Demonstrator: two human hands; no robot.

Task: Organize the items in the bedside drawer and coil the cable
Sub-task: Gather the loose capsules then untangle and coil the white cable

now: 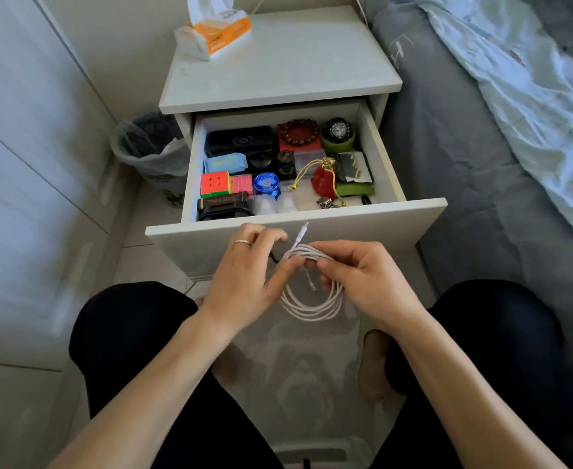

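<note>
Black-trousered knees (132, 333) nearest, pale tiled floor (136, 265) between. Both hands, left hand (244, 282) and right hand (362, 279), pinch coiled white charging cable (312, 299); loops hang below grip, open white wooden drawer (396, 214) just beyond.

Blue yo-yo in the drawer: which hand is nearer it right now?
Left. The left hand sits just outside the drawer front, almost directly below the blue yo-yo. The right hand, gripping the white cable, is farther off to the right.

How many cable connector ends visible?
2. One connector sticks up above the coiled white cable, between the left hand and right hand. The other connector dangles inside the coil's loop.
</note>
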